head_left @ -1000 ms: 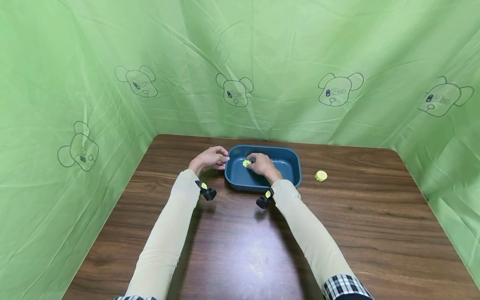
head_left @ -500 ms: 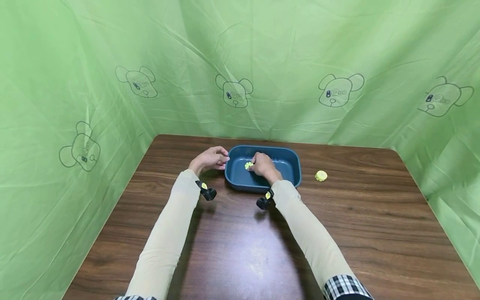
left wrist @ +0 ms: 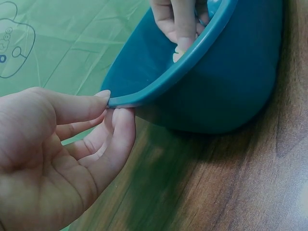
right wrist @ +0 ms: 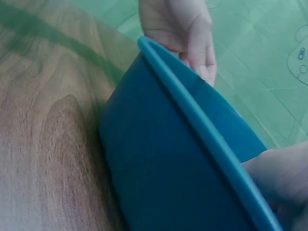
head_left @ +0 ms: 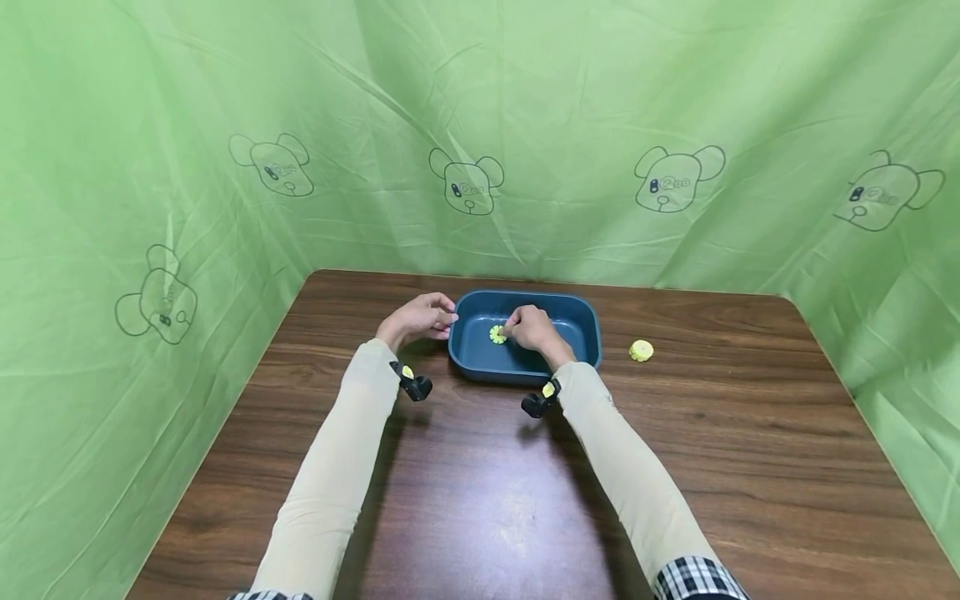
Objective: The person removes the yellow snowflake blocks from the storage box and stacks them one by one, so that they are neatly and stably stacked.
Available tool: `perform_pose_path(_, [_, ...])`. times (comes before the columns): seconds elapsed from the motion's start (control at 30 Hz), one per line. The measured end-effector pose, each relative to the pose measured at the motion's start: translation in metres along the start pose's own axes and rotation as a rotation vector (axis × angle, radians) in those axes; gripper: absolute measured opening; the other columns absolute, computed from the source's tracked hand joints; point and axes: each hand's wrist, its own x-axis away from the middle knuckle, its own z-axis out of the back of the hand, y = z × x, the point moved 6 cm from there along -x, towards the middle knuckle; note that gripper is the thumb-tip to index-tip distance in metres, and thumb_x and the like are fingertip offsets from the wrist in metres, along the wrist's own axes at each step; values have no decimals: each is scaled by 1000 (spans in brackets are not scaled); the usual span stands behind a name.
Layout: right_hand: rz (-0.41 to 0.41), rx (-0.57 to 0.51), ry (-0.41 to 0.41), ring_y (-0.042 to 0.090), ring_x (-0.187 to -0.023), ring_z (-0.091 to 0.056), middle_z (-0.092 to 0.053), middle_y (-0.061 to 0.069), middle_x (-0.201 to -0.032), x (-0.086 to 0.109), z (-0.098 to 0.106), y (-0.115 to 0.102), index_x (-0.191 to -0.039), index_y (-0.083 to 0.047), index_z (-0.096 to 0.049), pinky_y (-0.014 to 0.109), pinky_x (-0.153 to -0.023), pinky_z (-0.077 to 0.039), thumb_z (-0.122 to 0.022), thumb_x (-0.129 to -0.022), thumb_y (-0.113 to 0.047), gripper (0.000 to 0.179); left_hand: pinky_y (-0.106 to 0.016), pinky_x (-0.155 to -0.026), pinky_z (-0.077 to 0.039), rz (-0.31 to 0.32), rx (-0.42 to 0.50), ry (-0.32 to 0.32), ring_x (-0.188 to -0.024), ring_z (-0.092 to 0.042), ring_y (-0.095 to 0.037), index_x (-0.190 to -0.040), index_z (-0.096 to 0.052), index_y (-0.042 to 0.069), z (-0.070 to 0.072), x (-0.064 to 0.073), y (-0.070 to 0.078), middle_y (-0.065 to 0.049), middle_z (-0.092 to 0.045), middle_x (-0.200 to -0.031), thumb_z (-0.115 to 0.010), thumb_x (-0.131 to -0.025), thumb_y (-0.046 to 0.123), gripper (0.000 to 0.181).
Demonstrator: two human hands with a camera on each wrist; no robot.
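Note:
A deep blue rectangular plastic basin (head_left: pixel 525 375) with rounded corners stands on the table. On its left end my left hand (head_left: pixel 422 318) pinches the rim between thumb and fingers; the left wrist view shows the thumb on top of the rim (left wrist: pixel 144 95) and a finger beneath. Inside the basin is my right hand (head_left: pixel 534 328), its fingertips at a small yellow flower-shaped piece (head_left: pixel 497 335) near the basin's floor. From the left wrist, that piece (left wrist: pixel 178 54) shows only partly, under the fingertips. The basin wall (right wrist: pixel 159 144) hides most of the right hand's work in the right wrist view.
To the right of the basin, a pale yellow round piece (head_left: pixel 641 351) with a scalloped edge lies on the brown wooden table (head_left: pixel 750 433). Green cloth (head_left: pixel 555 100) with printed bear outlines hangs behind the table and at both sides.
The yellow piece in the basin has shifted slightly right and toward me along with my right fingertips. My right wrist has moved a little to the right. The left hand keeps its place.

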Motion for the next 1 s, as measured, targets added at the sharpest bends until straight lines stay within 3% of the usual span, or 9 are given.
perform_pose_path(0.37, [30, -76, 72, 22, -87, -56, -67, 6, -95, 12, 15, 7, -88, -9, -70, 34, -79, -47, -71, -87, -28, 19, -32, -81, -57, 0, 4, 12, -72, -57, -14, -124, -42, -3, -3, 6, -2, -9, -52, -93, -54, -95, 2, 31])
perform_pose_path(0.8, [47, -134, 131, 19, -82, -54, -64, 5, -91, 35, 43, 14, -91, -10, -67, 28, -71, -43, -70, -87, -31, 22, -28, -77, -57, 0, 7, 18, -73, -57, -13, -117, -44, 0, -5, 11, -4, -6, -54, -90, -55, -95, 3, 25])
perform_pose_path(1.0, [76, -186, 156, 20, -83, -54, -64, 7, -92, 49, 60, 13, -93, -9, -67, 28, -69, -43, -70, -88, -30, 22, -34, -84, -57, -6, 2, 20, -73, -58, -13, -117, -44, 1, -7, 14, -3, -6, -54, -89, -56, -95, 3, 25])
